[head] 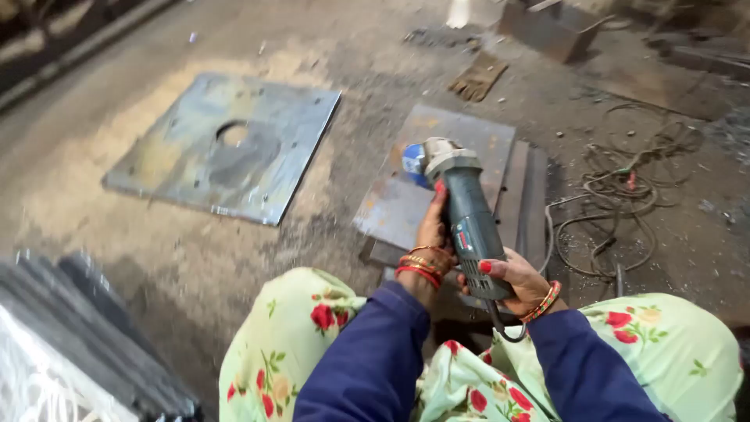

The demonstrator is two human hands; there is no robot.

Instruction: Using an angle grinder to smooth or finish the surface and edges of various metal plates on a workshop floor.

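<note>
- Dark grey-green angle grinder with a silver gear head and blue disc guard (461, 211): held above the floor, long axis running from the person's lap up and away, head end farthest from the body.
- Left hand (432, 234): clamped on the left side of the grinder's body, closer to the head; red and gold bangles at the wrist.
- Right hand (516, 277): wrapped around the tail end by the cord exit, closer to the body. Both hands shut on the tool, set 1 behind the other along its axis.
- Small rectangular grey steel plate (433, 176): lies flat on stacked plates directly below and ahead of the grinder head; whether the disc touches it cannot be told.
- Large square steel plate with a round hole (226, 148): well apart to the left, on the dusty floor.
- Tangled cables (625, 187) to the right; a worn brown glove (478, 76) farther ahead.
</note>
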